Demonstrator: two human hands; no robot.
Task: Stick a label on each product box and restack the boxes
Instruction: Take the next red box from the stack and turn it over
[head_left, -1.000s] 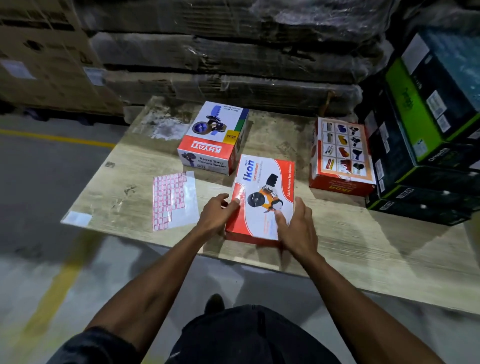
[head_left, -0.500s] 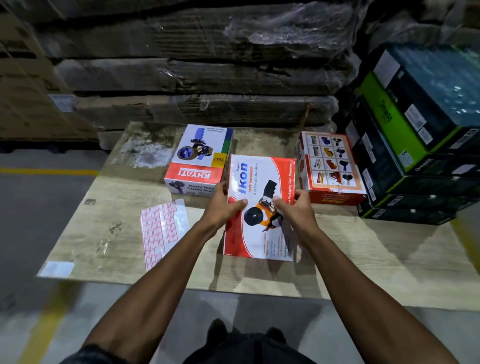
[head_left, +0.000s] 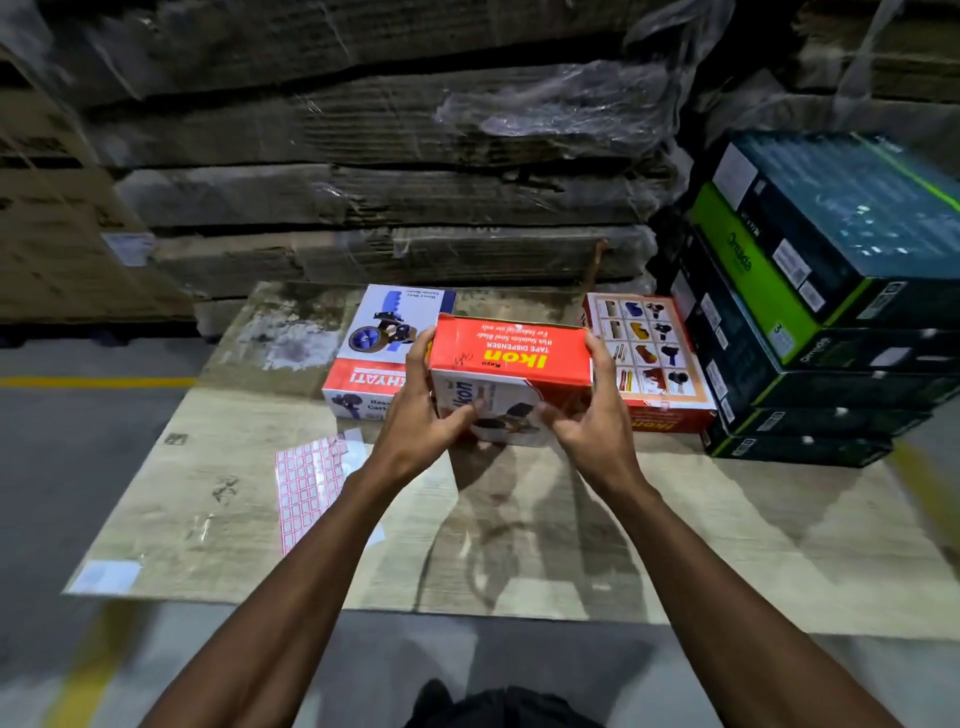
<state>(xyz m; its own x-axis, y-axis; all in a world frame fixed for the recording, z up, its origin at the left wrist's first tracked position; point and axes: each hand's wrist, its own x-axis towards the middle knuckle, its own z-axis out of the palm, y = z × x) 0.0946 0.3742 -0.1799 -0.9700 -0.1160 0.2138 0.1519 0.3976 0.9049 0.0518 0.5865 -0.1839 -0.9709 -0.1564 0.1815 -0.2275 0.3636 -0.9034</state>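
Both hands are holding one red and white Ikon tape dispenser carton (head_left: 511, 358) clear of the pale wood-grain board (head_left: 727, 540), its red side panel tilting up toward the camera. The left hand (head_left: 423, 410) is gripping the carton's left end, thumb on the near white face, fingers curling behind. The right hand (head_left: 592, 415) is gripping the right end in the same manner. A blue, white and red Khyati carton (head_left: 382, 338) is lying flat on the board just behind and left of the held carton. A red carton with a grid of product pictures (head_left: 649, 353) is lying flat to its right. A sheet of small red-bordered labels (head_left: 306, 483) is resting on the board beside the left forearm. Dark boxes with green edges (head_left: 810, 291) are standing stacked at the right, with wrapped flat cardboard bundles (head_left: 389, 197) behind
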